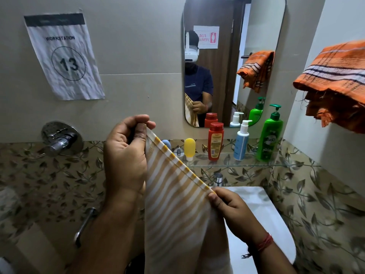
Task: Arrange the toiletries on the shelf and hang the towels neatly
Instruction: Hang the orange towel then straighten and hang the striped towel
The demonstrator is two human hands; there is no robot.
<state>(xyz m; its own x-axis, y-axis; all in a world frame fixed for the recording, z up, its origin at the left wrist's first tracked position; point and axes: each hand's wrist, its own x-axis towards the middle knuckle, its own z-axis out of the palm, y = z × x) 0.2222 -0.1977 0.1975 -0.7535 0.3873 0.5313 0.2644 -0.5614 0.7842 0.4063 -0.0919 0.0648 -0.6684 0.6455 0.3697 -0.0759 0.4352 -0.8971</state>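
the person holds the yellow-striped towel (177, 204) above the basin (256, 214), the left hand (126, 153) pinching one top corner high, the right hand (231, 208) pinching the other lower down. each grip is pressed together on the hem. the edge probably wants levelling and pulling taut before draping beside the orange towel (335, 76).

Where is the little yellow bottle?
The yellow bottle stands at the left end of the glass shelf, beside the red bottle, below the mirror.
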